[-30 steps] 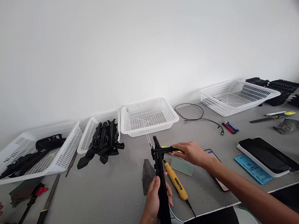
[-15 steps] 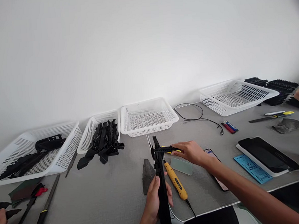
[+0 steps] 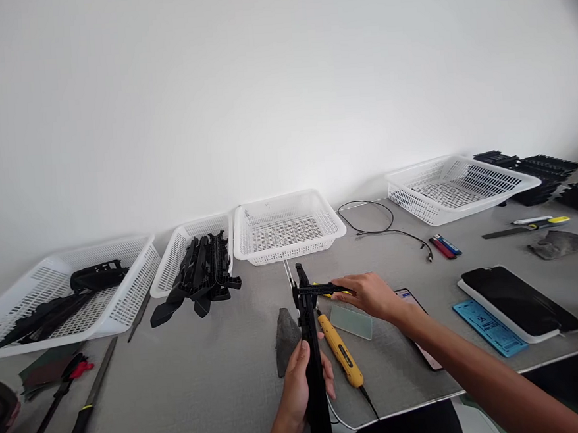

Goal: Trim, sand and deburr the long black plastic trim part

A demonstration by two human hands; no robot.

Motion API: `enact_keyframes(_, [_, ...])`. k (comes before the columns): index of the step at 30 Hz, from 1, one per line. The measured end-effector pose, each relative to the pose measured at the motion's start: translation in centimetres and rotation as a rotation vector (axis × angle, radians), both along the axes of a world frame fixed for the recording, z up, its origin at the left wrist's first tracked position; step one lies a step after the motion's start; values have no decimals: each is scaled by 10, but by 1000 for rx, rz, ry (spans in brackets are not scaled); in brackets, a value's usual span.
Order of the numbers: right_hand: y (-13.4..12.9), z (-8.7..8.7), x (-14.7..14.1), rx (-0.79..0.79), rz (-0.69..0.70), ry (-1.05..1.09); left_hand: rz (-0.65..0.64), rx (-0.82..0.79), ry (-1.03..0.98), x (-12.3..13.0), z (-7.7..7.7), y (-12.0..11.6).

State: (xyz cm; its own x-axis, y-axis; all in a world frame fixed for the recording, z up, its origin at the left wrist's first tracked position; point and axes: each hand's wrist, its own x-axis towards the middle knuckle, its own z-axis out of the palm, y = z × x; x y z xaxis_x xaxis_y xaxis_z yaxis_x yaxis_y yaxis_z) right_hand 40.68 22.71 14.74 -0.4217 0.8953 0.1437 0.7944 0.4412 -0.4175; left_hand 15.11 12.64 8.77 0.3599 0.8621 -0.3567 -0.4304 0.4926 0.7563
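Note:
My left hand (image 3: 296, 381) is wrapped round a long black plastic part (image 3: 315, 366), which stands nearly upright in the view over the table's front edge. A black caliper (image 3: 326, 288) lies across the part near its upper end, its jaws at the part's sides. My right hand (image 3: 368, 293) grips the caliper's beam from the right, fingers closed. Just right of the part lies a yellow corded pen-shaped tool (image 3: 342, 351), beside a pale translucent plate (image 3: 350, 322). A dark grey cloth-like piece (image 3: 286, 342) lies to the left of my left hand.
White baskets line the wall; one basket (image 3: 191, 230) holds several black parts (image 3: 206, 268). Files (image 3: 85, 415) lie at left. A phone (image 3: 413, 300) is under my right forearm. A blue card-like item (image 3: 489, 326) and white tray (image 3: 512, 300) sit right.
My hands, the part and the caliper hold nearly still. At the right edge another person's hand has moved mostly out of view; at the left edge, another's hand has given way to a dark object.

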Motion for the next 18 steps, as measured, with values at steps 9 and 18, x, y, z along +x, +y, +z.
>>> enact_keyframes(9, [0, -3, 0, -4, -4, 9, 3, 10, -8, 0, -2, -1])
enact_keyframes(18, [0, 0, 0, -13, -2, 12, 1, 16, -32, 0, -7, 0])
